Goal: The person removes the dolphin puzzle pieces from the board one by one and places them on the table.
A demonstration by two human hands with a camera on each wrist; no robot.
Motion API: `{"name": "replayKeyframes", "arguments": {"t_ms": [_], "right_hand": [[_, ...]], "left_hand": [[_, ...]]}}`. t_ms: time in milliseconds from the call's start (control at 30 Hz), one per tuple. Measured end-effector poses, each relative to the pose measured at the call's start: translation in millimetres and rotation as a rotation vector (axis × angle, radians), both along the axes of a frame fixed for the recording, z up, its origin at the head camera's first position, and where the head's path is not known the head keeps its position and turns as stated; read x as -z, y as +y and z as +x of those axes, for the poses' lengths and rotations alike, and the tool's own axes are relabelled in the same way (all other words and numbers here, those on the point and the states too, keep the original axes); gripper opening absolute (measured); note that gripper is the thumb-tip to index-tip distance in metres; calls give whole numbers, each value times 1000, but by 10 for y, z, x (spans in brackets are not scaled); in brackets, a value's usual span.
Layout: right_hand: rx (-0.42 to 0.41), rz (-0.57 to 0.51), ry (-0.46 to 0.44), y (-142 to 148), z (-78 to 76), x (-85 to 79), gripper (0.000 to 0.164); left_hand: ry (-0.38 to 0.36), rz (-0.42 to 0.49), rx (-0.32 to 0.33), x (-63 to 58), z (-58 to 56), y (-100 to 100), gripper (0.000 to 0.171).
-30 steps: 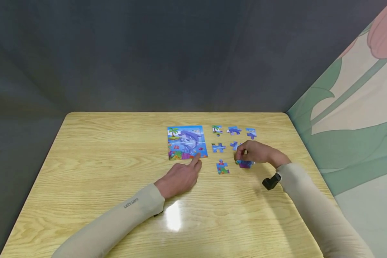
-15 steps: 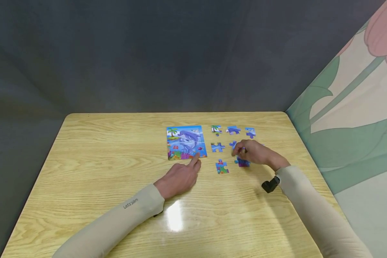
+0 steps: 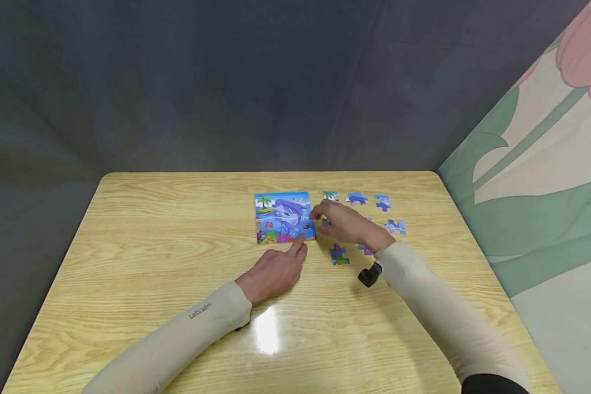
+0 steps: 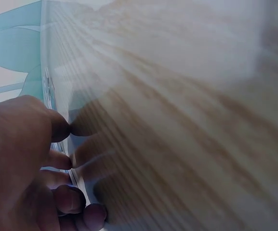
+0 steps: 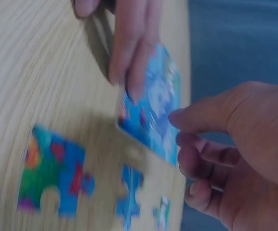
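Note:
A square dolphin picture board (image 3: 278,238) lies flat on the table. My left hand (image 3: 278,271) reaches up from below it, index fingertip on its lower right corner; in the right wrist view the left fingers (image 5: 131,38) look straight. Over the board's right edge hovers my right hand (image 3: 347,221), its fingers (image 5: 187,161) loosely bent. Nothing shows between its thumb and fingers. A coral-and-crab puzzle piece (image 3: 339,254) lies below it. My right hand partly covers the palm tree piece (image 3: 330,195) and other pieces.
More loose pieces lie at the right, among them a dolphin piece (image 3: 357,198), a top right piece (image 3: 382,202) and a blue piece (image 3: 395,227). Dark cloth (image 3: 276,82) stands behind the wooden table (image 3: 177,230); a flower-patterned panel (image 3: 546,180) rises at the right.
My right hand has moved left from above the loose pieces to the board's right edge, uncovering the blue piece at the far right. My left hand stays in place.

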State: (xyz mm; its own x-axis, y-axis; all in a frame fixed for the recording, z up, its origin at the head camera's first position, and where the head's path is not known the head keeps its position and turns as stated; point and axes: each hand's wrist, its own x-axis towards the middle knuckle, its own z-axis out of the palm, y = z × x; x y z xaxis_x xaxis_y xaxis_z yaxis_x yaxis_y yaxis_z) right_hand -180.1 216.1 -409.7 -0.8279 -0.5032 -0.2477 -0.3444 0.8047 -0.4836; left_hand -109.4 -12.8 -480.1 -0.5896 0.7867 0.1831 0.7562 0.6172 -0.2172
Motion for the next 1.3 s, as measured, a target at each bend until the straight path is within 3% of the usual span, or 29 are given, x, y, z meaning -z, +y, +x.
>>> {"name": "replayKeyframes", "arguments": {"t_ms": [100, 233, 400, 600, 667, 833, 1000, 1067, 1167, 1300], "right_hand": [[-25, 72, 17, -202, -73, 82, 32], [-23, 169, 1, -360, -164, 185, 30], [1, 244, -71, -465, -269, 182, 35], [-10, 293, -182, -507, -377, 143, 42], [0, 285, -204, -495, -393, 138, 42], [28, 224, -189, -445, -378, 134, 40], [0, 179, -53, -391, -302, 171, 35], [-11, 142, 12, -361, -269, 192, 27], [-1, 8, 40, -290, -218, 193, 15], [57, -198, -46, -129, -149, 152, 13]], "left_hand": [[-13, -18, -4, -8, 7, -9, 46], [-103, -12, -13, -17, 8, -8, 50], [-184, -8, -13, -1, -10, -21, 52], [-367, 98, 15, -29, -47, -109, 47], [-389, 127, 24, -61, -53, -143, 41], [-327, 140, 50, -119, -52, -198, 30], [-244, 143, 77, -123, -52, -206, 26], [-245, 144, 78, -124, -58, -204, 24], [-268, 138, 74, -134, -63, -200, 21], [-296, 144, 72, -144, -61, -192, 15]]}}
